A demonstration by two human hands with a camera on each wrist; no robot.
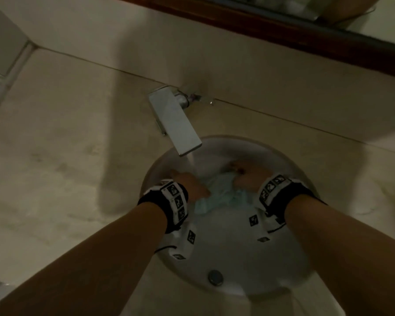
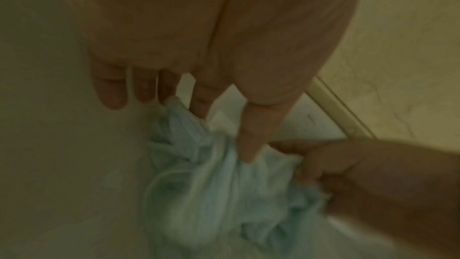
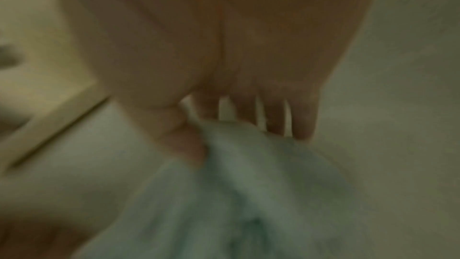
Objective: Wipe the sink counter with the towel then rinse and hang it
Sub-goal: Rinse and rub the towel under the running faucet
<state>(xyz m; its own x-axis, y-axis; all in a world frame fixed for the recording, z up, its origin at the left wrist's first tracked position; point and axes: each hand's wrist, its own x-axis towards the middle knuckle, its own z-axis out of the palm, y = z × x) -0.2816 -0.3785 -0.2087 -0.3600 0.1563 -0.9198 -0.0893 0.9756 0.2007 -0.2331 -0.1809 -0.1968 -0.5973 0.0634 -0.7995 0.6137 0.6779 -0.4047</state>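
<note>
1. The light blue towel (image 1: 217,190) lies bunched up in the round sink (image 1: 290,265), under water running from the tap (image 1: 176,124).
2. The left hand (image 1: 189,183) pinches one side of it and the right hand (image 1: 246,179) grabs the other side.
3. This looks like the rinse step.
4. Next, I think the hands must squeeze the water out, turn off the tap, then hang the towel up.
5. The counter (image 1: 66,156) sits all around the sink.
</note>
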